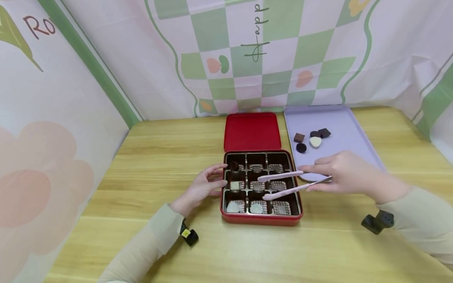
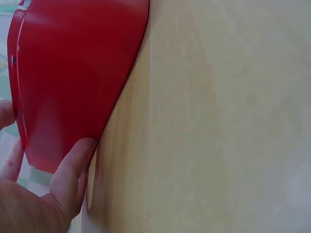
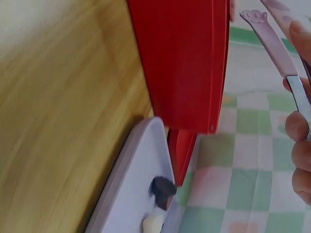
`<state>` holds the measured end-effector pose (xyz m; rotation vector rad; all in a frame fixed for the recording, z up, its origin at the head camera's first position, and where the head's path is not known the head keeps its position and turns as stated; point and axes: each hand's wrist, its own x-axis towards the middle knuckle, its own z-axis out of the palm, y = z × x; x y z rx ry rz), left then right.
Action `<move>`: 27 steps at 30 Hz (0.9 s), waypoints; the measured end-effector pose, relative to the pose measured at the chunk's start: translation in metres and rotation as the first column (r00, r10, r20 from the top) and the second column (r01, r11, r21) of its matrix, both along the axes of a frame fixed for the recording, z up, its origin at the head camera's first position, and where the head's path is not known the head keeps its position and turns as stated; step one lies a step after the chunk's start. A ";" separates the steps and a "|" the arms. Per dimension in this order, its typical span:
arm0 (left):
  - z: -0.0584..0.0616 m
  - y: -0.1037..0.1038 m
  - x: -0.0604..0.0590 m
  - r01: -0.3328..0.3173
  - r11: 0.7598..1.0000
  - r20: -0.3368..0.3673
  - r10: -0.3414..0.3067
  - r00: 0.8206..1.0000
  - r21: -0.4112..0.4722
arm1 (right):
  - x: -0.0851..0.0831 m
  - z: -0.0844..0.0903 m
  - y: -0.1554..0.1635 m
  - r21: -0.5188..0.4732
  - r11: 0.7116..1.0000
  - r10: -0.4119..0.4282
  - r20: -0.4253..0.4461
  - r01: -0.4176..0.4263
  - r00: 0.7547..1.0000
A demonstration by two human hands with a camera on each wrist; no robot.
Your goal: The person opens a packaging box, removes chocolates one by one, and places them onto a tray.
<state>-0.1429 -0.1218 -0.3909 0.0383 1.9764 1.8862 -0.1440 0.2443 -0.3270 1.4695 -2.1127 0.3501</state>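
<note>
A red tin (image 1: 262, 221) with a dark divided insert stands in the middle of the table. Its left column holds a dark chocolate (image 1: 234, 166), a white square chocolate (image 1: 235, 185) and a white chocolate (image 1: 233, 206); another white chocolate (image 1: 256, 208) lies in the front middle compartment. My left hand (image 1: 203, 182) touches the tin's left side, its thumb (image 2: 73, 167) against the red wall. My right hand (image 1: 341, 173) grips pink tongs (image 1: 286, 192) near their metal end. The tongs' tips are spread apart over the tin's middle, with nothing between them.
Behind the tin lies its red lid (image 1: 252, 131). A lilac tray (image 1: 357, 145) at the back right carries a brown square chocolate (image 1: 299, 137), a dark round one (image 1: 301, 147), a white one (image 1: 315, 142) and dark pieces (image 1: 324, 133). A printed cloth (image 1: 244, 70) hangs behind the table.
</note>
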 end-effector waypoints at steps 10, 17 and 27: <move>-0.001 0.000 -0.001 0.003 1.000 -0.003 -0.003 1.000 -0.003 | 0.004 0.002 -0.013 0.081 0.996 0.031 0.073 -0.037 0.997; -0.001 0.000 -0.001 0.005 1.000 0.010 -0.005 1.000 -0.003 | 0.006 0.002 -0.022 0.128 0.990 0.049 0.104 -0.062 0.993; 0.000 0.000 -0.001 -0.002 1.000 0.004 0.002 1.000 -0.001 | 0.010 0.021 -0.044 0.345 0.938 0.000 0.072 -0.025 0.997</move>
